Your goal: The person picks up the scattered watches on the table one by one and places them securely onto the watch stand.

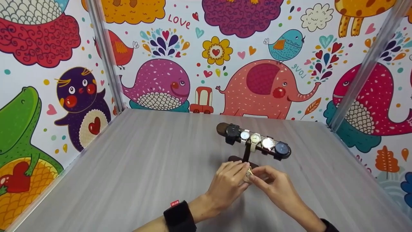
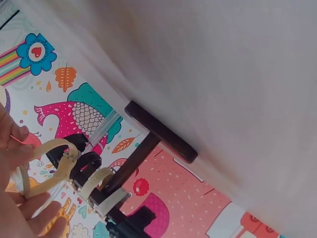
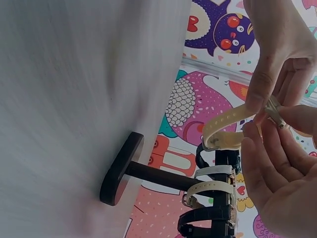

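Both hands work on a wristwatch with a cream strap (image 1: 248, 176), in front of a dark T-bar watch stand (image 1: 247, 153). My left hand (image 1: 228, 181) grips it from the left, the back of the hand towards the head camera. From the other side my right hand (image 1: 277, 184) pinches it between thumb and fingers. The right wrist view shows the strap (image 3: 228, 119) bent into a loop, its row of holes visible. Fingers partly cover the watch case. In the left wrist view the looped strap (image 2: 70, 161) appears close to the stand's bar.
Several watches hang along the bar, among them a black one (image 1: 232, 130), a white-strapped one (image 1: 255, 138) and a dark blue-faced one (image 1: 282, 148). The stand's base (image 1: 235, 158) rests on the grey table (image 1: 145, 161). Cartoon-printed walls (image 1: 193, 42) enclose the table's back and sides.
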Action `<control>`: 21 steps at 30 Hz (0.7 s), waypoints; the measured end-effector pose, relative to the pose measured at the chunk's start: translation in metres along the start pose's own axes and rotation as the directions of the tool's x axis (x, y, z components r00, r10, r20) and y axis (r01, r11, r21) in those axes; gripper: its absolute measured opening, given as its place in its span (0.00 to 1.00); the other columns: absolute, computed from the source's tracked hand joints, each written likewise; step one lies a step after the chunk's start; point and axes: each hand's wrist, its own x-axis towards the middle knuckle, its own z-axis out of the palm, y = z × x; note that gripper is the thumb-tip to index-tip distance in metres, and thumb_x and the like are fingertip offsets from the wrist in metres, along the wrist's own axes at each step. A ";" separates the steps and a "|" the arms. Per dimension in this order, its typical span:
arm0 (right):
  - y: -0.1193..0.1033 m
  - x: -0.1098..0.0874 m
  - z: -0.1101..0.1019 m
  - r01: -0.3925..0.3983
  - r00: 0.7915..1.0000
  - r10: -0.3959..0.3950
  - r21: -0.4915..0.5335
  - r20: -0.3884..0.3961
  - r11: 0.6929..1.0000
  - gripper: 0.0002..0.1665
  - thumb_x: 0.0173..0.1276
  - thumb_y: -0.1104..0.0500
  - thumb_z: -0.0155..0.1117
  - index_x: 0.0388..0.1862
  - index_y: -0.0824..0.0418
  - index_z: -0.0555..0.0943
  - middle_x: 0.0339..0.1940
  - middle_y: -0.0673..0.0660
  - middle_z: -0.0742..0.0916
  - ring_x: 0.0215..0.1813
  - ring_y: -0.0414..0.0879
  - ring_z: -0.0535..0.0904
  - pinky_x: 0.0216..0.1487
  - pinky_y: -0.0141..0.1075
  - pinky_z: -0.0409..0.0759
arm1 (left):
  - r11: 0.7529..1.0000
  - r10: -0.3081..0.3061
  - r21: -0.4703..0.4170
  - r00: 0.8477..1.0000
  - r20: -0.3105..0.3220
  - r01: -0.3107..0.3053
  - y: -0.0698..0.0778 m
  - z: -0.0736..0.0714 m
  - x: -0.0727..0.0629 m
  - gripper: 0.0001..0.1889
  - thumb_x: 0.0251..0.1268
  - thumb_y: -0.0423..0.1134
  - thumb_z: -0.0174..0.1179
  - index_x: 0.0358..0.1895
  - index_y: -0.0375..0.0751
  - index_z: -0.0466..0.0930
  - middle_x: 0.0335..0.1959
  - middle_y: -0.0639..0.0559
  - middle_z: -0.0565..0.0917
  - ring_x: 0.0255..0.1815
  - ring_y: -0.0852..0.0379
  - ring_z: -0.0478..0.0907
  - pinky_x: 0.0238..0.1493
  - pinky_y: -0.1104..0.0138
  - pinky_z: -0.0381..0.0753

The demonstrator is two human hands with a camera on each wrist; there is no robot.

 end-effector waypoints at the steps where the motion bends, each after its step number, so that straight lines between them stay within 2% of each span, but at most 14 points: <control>1: 0.000 0.001 -0.001 0.001 1.000 -0.001 -0.008 -0.003 1.000 0.07 0.63 0.61 0.73 0.40 0.58 0.87 0.33 0.52 0.91 0.32 0.31 0.82 0.36 0.28 0.81 | 1.000 -0.009 -0.016 1.000 0.010 0.009 -0.001 -0.001 0.000 0.24 0.51 0.44 0.76 0.52 0.38 0.86 0.47 0.51 0.90 0.51 0.56 0.86 0.55 0.65 0.82; 5: 0.001 0.004 -0.005 -0.020 0.999 0.017 -0.061 -0.042 0.998 0.06 0.63 0.61 0.73 0.40 0.57 0.87 0.34 0.51 0.91 0.33 0.31 0.82 0.36 0.29 0.81 | 0.994 -0.050 -0.096 0.996 0.073 0.057 -0.008 -0.003 -0.003 0.25 0.50 0.43 0.76 0.53 0.38 0.85 0.49 0.49 0.90 0.53 0.55 0.85 0.57 0.63 0.81; 8: 0.002 0.006 -0.009 -0.025 0.997 0.017 -0.097 -0.081 0.995 0.06 0.64 0.61 0.72 0.40 0.56 0.87 0.35 0.51 0.91 0.35 0.30 0.82 0.35 0.29 0.81 | 0.979 -0.085 -0.176 0.988 0.127 0.107 -0.014 -0.004 -0.005 0.27 0.49 0.41 0.78 0.54 0.36 0.85 0.49 0.48 0.89 0.54 0.54 0.85 0.59 0.61 0.80; 12: 0.006 0.007 -0.018 -0.012 0.991 -0.008 -0.143 -0.134 0.990 0.06 0.63 0.63 0.72 0.39 0.55 0.87 0.36 0.50 0.91 0.37 0.29 0.82 0.36 0.30 0.81 | 0.948 -0.128 -0.266 0.975 0.183 0.174 -0.019 -0.005 -0.006 0.28 0.48 0.37 0.78 0.55 0.33 0.84 0.49 0.46 0.89 0.54 0.53 0.83 0.61 0.59 0.79; 21: 0.022 0.009 -0.038 -0.059 0.974 0.006 -0.233 -0.225 0.971 0.07 0.66 0.62 0.71 0.43 0.58 0.87 0.39 0.54 0.91 0.38 0.26 0.79 0.36 0.25 0.78 | 0.874 -0.226 -0.370 0.938 0.262 0.314 -0.024 -0.011 -0.006 0.29 0.50 0.32 0.76 0.58 0.32 0.78 0.52 0.44 0.85 0.55 0.51 0.80 0.60 0.62 0.81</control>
